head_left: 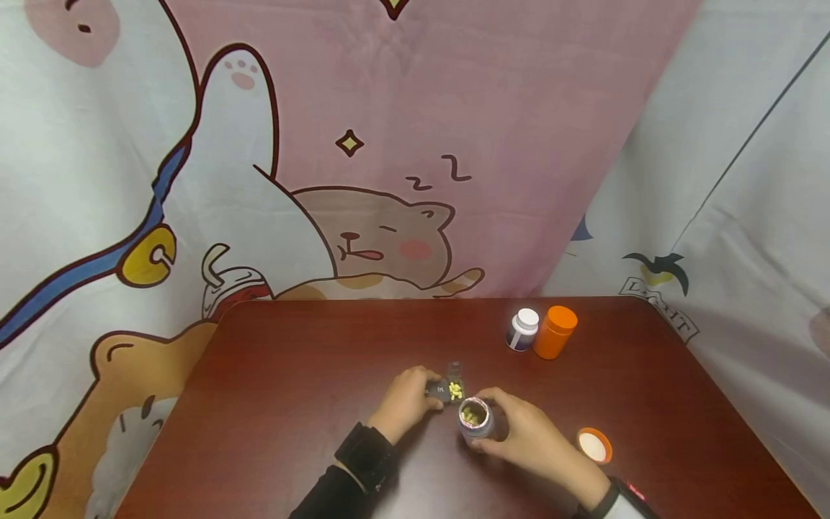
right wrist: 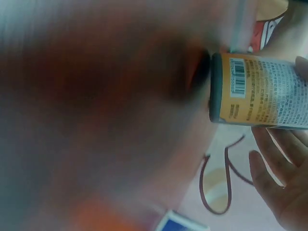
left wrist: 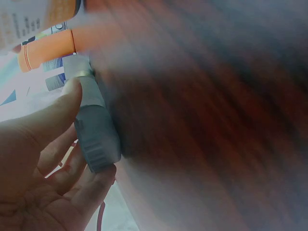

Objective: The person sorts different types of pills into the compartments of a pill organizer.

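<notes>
Bottle [head_left: 476, 425]: uncapped, containing yellow pills [head_left: 471, 417], positioned just right of the pill box [head_left: 439, 390] and nearer the person. Right hand [head_left: 521, 430]: fingers and thumb grasping the bottle. Left hand [head_left: 406, 398]: fingers and thumb gripping the pill box; one lid [head_left: 454, 369] raised, yellow pills inside. Orange container [head_left: 555, 333]: beyond the pill box, to its right.

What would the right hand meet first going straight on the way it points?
Probably the small grey plastic pill case, where the yellow pills show; depth is unclear, so the right hand and its open, orange-labelled cylindrical bottle might pass above.
</notes>
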The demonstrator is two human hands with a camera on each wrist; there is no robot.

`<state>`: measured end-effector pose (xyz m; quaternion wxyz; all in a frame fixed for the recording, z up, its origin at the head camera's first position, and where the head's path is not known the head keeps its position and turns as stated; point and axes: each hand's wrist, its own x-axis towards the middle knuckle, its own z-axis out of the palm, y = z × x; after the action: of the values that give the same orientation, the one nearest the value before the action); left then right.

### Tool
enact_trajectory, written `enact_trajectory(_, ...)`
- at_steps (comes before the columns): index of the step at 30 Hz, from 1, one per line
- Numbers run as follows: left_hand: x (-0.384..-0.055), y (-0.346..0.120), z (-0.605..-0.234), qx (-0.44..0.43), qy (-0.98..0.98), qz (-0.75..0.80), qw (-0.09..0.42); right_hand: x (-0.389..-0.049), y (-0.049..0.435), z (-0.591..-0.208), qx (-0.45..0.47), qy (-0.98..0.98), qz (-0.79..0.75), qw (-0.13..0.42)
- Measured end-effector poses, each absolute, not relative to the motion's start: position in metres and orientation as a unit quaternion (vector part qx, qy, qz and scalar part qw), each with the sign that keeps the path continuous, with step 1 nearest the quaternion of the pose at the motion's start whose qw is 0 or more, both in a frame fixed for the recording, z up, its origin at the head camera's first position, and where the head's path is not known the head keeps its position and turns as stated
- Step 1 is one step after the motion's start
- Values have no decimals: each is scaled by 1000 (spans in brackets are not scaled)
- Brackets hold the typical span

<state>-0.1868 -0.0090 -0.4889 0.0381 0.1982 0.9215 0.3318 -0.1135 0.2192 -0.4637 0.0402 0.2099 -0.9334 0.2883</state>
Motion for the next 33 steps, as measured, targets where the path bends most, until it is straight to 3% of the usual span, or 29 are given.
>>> enact_trajectory(5,-187,-10,-488,201,925,321,37,-110,213,-470,218,-901,376,-5)
enact_trajectory(14,-186,-9,-488,218,940,259,23,-107,211,-471,215,-892,396,-29)
enact_trajectory(26,-174,-7,-482,225,950,218,-4,-104,221,-482,243,-925,291,27)
enact_trajectory(33,-154,-10,-474,240,947,205,-59,-101,244,-490,244,-943,213,75)
